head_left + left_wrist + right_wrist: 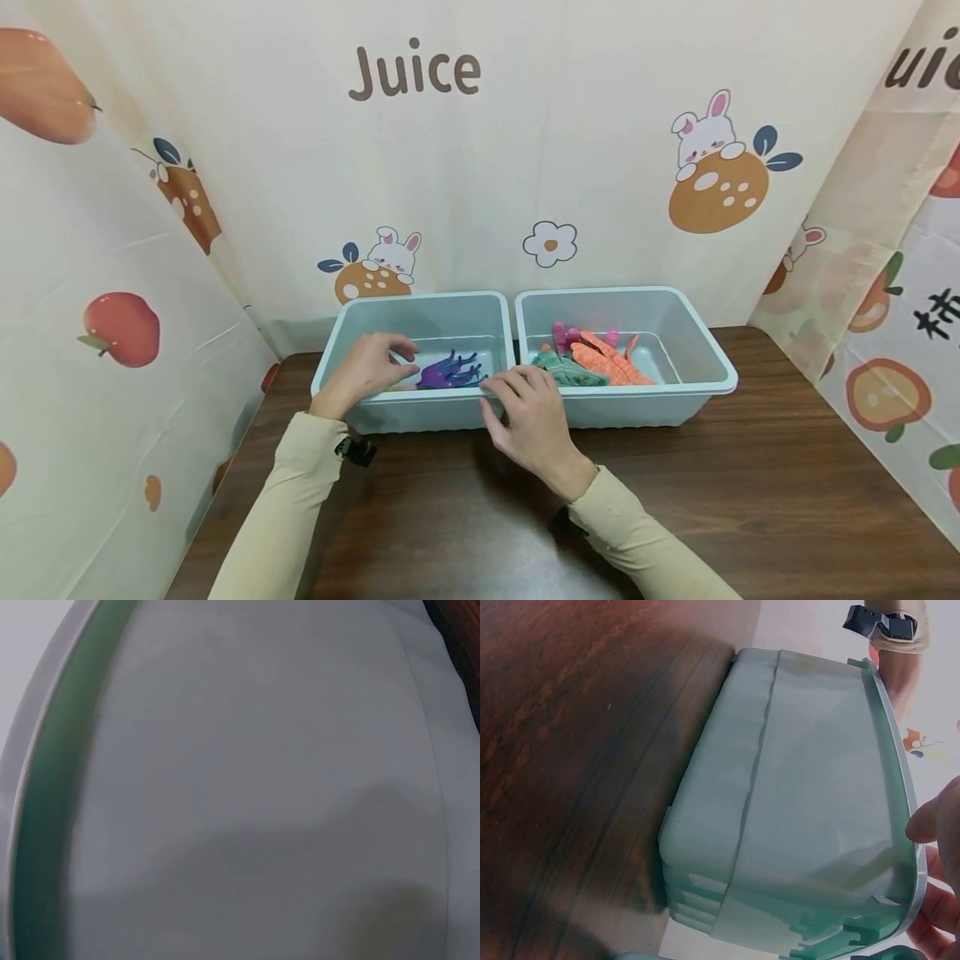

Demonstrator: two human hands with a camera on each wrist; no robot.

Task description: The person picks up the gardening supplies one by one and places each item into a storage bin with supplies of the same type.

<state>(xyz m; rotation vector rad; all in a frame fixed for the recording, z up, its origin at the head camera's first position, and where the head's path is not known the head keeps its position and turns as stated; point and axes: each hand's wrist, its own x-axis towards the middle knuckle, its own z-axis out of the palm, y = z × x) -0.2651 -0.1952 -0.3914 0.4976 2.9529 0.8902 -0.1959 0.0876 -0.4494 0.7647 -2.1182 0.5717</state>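
Note:
My left hand [367,365] reaches over the left side of the left light-blue bin [420,414], thumb and fingers apart with nothing between them. To the right of its fingertips, a purple toy [442,373] with thin bluish tentacle-like arms lies inside the bin. My right hand [531,417] grips this bin's rim at the front right corner. In the right wrist view, the thumb [924,821] is on the outer side of the rim and the other fingers [939,907] are beyond it. The left wrist view shows only the bin's outer wall [262,750].
A second light-blue bin [637,408] stands close on the right. In it lie an orange lobster-like toy [606,363], a green toy [570,372] and a magenta toy [561,337]. Both bins stand on a dark wooden table [435,517] before a printed curtain [480,167].

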